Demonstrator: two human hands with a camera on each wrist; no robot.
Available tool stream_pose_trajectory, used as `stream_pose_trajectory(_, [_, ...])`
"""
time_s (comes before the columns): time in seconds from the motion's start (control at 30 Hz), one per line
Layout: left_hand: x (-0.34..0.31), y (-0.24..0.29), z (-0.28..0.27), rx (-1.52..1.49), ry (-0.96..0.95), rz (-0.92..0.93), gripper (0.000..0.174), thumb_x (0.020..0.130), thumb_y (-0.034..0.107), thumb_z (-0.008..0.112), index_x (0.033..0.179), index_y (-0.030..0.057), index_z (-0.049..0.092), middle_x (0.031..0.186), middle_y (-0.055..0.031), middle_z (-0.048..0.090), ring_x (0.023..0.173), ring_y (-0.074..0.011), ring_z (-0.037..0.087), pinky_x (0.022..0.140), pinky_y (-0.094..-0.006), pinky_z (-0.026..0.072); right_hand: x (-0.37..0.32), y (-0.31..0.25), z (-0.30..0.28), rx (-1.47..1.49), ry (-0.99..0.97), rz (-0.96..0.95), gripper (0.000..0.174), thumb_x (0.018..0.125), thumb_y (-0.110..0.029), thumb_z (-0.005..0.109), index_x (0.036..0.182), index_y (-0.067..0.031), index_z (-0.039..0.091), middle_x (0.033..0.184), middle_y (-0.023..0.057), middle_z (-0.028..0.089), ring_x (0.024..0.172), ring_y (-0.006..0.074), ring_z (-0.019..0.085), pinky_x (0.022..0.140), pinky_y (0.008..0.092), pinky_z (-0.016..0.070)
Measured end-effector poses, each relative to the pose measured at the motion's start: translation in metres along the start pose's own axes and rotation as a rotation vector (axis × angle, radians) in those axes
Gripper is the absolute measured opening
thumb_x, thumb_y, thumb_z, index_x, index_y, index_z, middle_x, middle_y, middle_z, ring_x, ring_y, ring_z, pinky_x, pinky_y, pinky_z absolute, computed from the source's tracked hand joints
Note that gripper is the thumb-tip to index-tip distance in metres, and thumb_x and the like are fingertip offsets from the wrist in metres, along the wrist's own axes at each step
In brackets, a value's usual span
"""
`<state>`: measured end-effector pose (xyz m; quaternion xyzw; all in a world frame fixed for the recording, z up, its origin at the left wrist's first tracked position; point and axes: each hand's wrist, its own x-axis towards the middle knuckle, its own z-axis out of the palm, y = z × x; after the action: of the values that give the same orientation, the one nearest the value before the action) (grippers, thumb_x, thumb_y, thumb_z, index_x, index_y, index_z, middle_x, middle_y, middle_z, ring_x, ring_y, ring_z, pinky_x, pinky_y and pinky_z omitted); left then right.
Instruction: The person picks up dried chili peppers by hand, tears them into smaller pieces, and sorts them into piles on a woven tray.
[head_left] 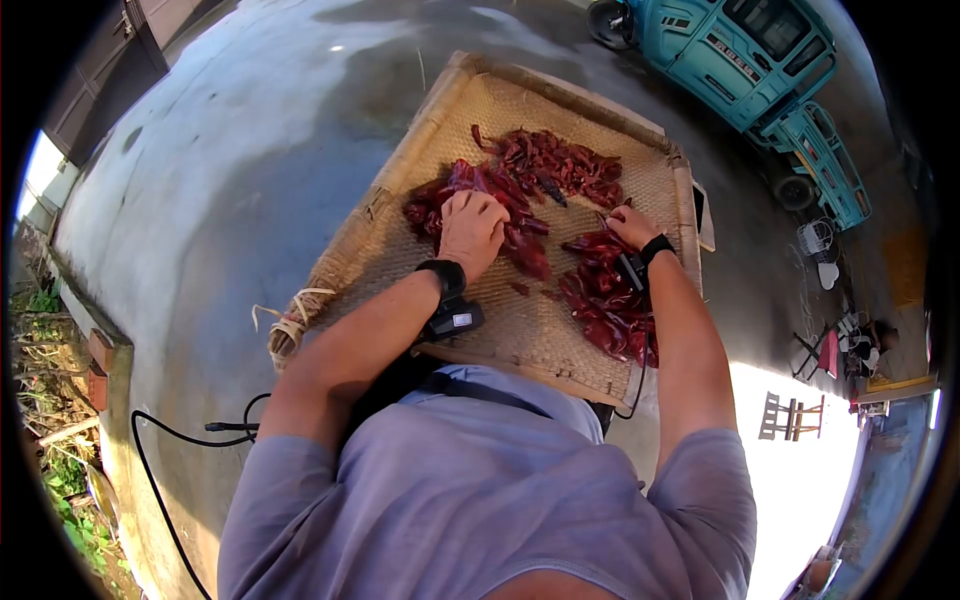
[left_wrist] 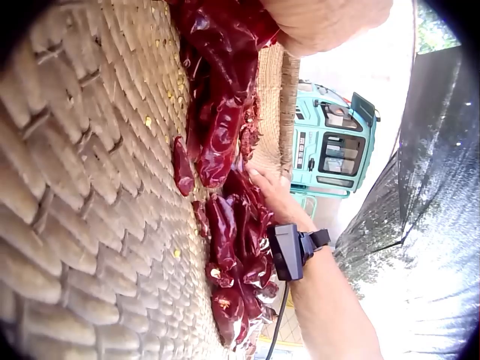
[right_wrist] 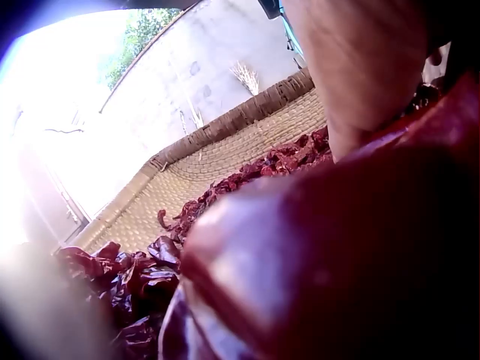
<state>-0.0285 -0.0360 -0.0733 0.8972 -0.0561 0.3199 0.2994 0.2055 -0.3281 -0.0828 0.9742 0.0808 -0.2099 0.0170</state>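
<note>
Glossy dark-red dried chili peppers (head_left: 600, 270) lie in heaps on a woven tray (head_left: 400, 270). My left hand (head_left: 472, 232) grips peppers on the left heap with bent fingers, its fingertips hidden among them. In the left wrist view, long chilies (left_wrist: 221, 142) extend from beneath that hand. At the upper end of the right heap, my right hand (head_left: 632, 228) pinches a chili by its stem end. A large pepper (right_wrist: 247, 255) fills much of the right wrist view, below the right hand (right_wrist: 360, 67). Both wrists wear strapped cameras.
A third heap of smaller, shrivelled chilies (head_left: 570, 165) sits toward the tray's far end. Around the tray runs a raised rim (head_left: 375, 205). A turquoise three-wheeled vehicle (head_left: 745, 70) stands on the concrete beyond. Black cables (head_left: 150, 480) trail at lower left.
</note>
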Motion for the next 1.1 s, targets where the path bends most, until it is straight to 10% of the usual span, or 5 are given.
stream_pose_trajectory(0.23, [0.001,0.002,0.002,0.007,0.037,0.013,0.012,0.084,0.003,0.065,0.093,0.0115,0.064,0.1,-0.0058,0.056,0.106,-0.0291,0.049,0.098,-0.0464,0.0373,-0.013,-0.017,-0.003,0.057,-0.018,-0.237,0.049,0.084,-0.041,0.076,0.12,-0.0111,0.06,0.118,0.009,0.063,0.108,0.0276,0.06,0.093,0.0453,0.048])
stream_pose_trajectory(0.47, [0.002,0.002,0.0,-0.008,0.027,0.019,0.013,0.084,0.003,0.064,0.095,0.0111,0.063,0.102,-0.0056,0.057,0.105,-0.0291,0.05,0.095,-0.0451,0.0384,-0.014,-0.044,0.01,-0.321,0.052,-0.391,0.019,0.084,-0.028,0.075,0.094,-0.0151,0.065,0.095,0.0059,0.065,0.088,0.0287,0.062,0.075,0.0455,0.05])
stream_pose_trajectory(0.6, [0.004,0.005,-0.002,-0.04,-0.021,0.0,0.011,0.087,0.005,0.064,0.096,0.0107,0.062,0.101,-0.0059,0.057,0.104,-0.0287,0.049,0.091,-0.0448,0.0389,-0.04,-0.043,0.0,-0.153,0.202,-0.519,0.023,0.089,-0.013,0.065,0.076,-0.0124,0.046,0.074,0.0064,0.045,0.066,0.0258,0.043,0.06,0.0448,0.0331])
stream_pose_trajectory(0.63, [0.005,0.005,-0.002,-0.046,-0.05,-0.012,0.011,0.089,0.006,0.063,0.098,0.011,0.062,0.102,-0.0056,0.056,0.104,-0.0285,0.049,0.09,-0.0445,0.0387,-0.062,-0.047,-0.007,-0.124,0.335,-0.591,0.009,0.091,-0.014,0.064,0.088,-0.0104,0.056,0.088,0.0076,0.052,0.079,0.0276,0.051,0.068,0.0446,0.042])
stream_pose_trajectory(1.1, [0.007,0.017,-0.01,-0.249,-0.199,-0.072,0.054,0.094,0.05,0.058,0.126,0.0056,0.057,0.108,-0.0113,0.06,0.108,-0.0288,0.049,0.099,-0.0419,0.0359,-0.159,-0.114,-0.015,1.593,0.061,-0.449,0.017,0.096,-0.022,0.068,0.101,-0.009,0.059,0.095,-0.0039,0.058,0.087,0.0058,0.052,0.08,0.025,0.0441])
